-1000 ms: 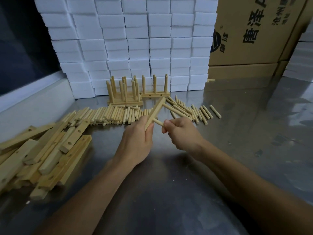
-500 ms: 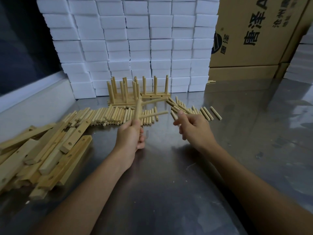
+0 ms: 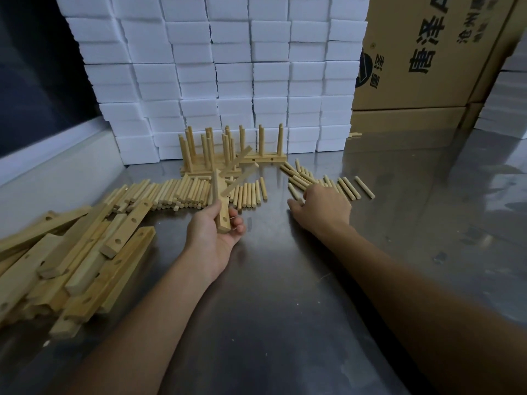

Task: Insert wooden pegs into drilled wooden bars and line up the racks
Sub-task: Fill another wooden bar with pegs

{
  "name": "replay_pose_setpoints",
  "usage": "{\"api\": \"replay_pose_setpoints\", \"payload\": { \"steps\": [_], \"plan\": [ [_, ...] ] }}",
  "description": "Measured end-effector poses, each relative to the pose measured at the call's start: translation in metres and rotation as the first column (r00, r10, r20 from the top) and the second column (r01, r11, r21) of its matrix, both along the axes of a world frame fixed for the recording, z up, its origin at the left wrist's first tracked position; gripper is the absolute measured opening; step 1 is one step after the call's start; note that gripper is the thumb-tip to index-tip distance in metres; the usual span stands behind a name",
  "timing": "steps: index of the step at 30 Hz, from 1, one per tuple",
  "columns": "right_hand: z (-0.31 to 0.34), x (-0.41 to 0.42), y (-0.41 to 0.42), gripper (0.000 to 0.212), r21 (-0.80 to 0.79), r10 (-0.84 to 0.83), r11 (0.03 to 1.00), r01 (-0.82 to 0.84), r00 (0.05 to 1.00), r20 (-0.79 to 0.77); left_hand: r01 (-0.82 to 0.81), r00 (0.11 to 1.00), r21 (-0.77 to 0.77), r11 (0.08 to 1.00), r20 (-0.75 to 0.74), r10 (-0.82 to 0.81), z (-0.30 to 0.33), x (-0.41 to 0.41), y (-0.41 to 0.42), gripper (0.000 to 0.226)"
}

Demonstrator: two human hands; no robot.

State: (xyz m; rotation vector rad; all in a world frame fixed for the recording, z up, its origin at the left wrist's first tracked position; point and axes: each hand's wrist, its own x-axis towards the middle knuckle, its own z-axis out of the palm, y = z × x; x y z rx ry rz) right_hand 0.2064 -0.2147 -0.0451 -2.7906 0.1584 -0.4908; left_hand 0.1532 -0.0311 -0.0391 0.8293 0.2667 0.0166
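Left hand point(image 3: 214, 232) grips a drilled wooden bar point(image 3: 220, 203) w/ fingers curled round its lower end, bar pointing up and away from the palm. Two pegs point(image 3: 239, 158) already sit in it, sticking out to the right of the bar above the hand, a bit blurred.

Right hand point(image 3: 323, 208) is palm down on the steel table point(image 3: 285, 295), fingers reaching onto the loose pegs point(image 3: 319, 181) scattered just beyond it. Fingertips are touching or right at one peg, but can't tell if it's actually pinched or the fingers are just resting, since the knuckles hide them.

Between the two hands and further out, a long row of pegs point(image 3: 176, 192) lies side by side. Beyond the left hand, finished racks point(image 3: 228, 155) stand upright w/ pegs pointing up, close against the stack of white foam blocks point(image 3: 228, 67). Left of the left forearm, a pile of drilled bars point(image 3: 71, 258). Cardboard boxes point(image 3: 427, 52) far beyond the right hand.
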Motion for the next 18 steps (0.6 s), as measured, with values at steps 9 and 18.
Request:
{"api": "replay_pose_setpoints", "payload": {
  "steps": [9, 18],
  "plan": [
    [0.002, -0.004, 0.004, 0.021, 0.296, 0.102, 0.948, -0.115, 0.993, 0.06, 0.005, 1.0, 0.035, 0.999, 0.021, -0.005, -0.002, 0.003, 0.0, 0.027],
    [0.02, -0.038, -0.005, 0.008, 0.923, 0.13, 0.313, -0.225, 0.973, 0.193, -0.043, 0.999, 0.152, 0.987, 0.03, 0.039, 0.0, -0.001, -0.004, 0.015]
  ]
}}
